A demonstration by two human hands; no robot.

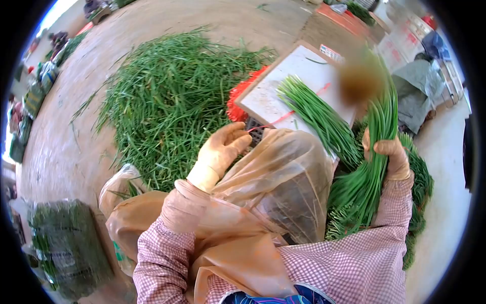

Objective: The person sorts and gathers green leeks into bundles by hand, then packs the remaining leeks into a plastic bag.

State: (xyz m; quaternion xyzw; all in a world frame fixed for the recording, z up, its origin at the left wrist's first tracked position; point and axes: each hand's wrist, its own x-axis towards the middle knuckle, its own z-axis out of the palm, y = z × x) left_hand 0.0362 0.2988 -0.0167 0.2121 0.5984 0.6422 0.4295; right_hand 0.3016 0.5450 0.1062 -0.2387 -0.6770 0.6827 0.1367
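My right hand (391, 151), in a pale glove, grips a bunch of long green chives (383, 114) over the right side of my lap. The bunch stands roughly upright, its lower part fanning down over more chives. My left hand (223, 150), also gloved, is held above my covered knee, thumb and fingers apart with nothing visible between them. Near its fingertips runs a thin red ribbon (276, 121), which passes under a second bunch of chives (319, 114). That bunch lies slantwise on a white board (271, 93).
Loose green leaves form a wide heap (167, 96) on the floor ahead. Bright red strands (238, 101) show beside the board. At lower left lies a plastic-wrapped green bale (68, 248). A blurred brown shape (358, 81) hides part of the board's far right.
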